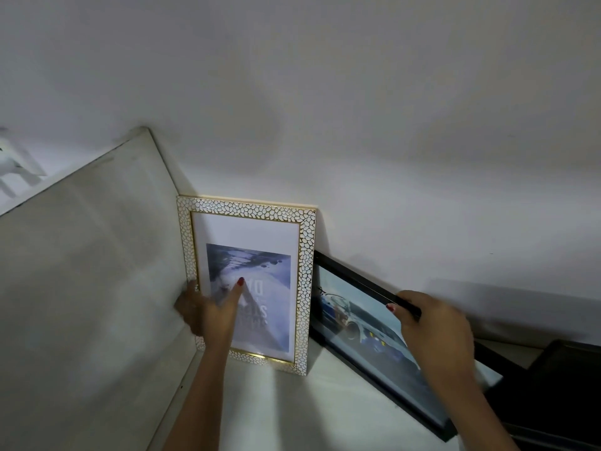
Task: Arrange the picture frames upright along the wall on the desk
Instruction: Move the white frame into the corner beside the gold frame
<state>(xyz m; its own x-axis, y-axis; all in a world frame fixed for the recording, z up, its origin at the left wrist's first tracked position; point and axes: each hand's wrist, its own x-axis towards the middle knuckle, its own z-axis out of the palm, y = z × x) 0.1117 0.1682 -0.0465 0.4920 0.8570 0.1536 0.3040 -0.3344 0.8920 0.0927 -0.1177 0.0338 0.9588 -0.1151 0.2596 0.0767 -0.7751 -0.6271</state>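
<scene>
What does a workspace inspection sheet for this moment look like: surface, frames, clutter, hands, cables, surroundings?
Surface: white desk, bare in front of the frames.
Job's things: white-and-gold frame stands upright against the wall, its print apparently upside down; black frame with a car picture is tilted, its left end behind the white-and-gold frame.
Clutter: dark object at the right edge, unclear what.
Hands: left hand holds the white-and-gold frame's left edge, index finger on the glass; right hand grips the black frame's top edge.
Cables: nothing seen.
Surroundings: plain white wall; white side panel at left.
</scene>
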